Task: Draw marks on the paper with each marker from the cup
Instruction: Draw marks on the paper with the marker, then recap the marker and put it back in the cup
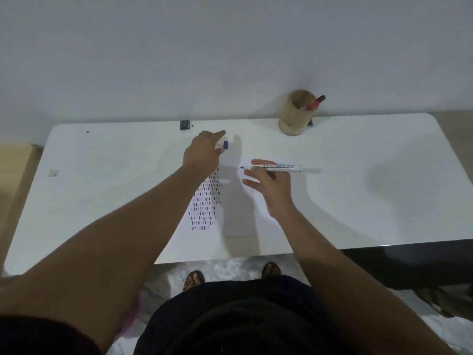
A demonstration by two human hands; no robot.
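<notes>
Fingers (pixel 258 172) of the right hand (pixel 271 185) pinch a white board marker (pixel 281 168) near its uncapped tip, which points left; the barrel lies level above the desk (pixel 358 190), its tail pointing right, and the lower fingers are spread loose. Farther left, the left hand (pixel 204 152) reaches toward the far side of the desk with its fingers closed around a small blue cap (pixel 226 145), the cap showing just beyond the fingertips.

Between the two forearms lies the sheet of paper (pixel 240 213), its left part filled with columns of short dark blue and purplish strokes (pixel 204 203); the left wrist covers the far end of those columns. Its right part is bare and shaded by the hands.

At the far edge of the desk, right of centre, stands a tan cylindrical cup (pixel 294 116) with one red marker (pixel 316 102) leaning inside, its dark end up and to the right. A small black object (pixel 184 124) sits at the far edge, left of the cup.
</notes>
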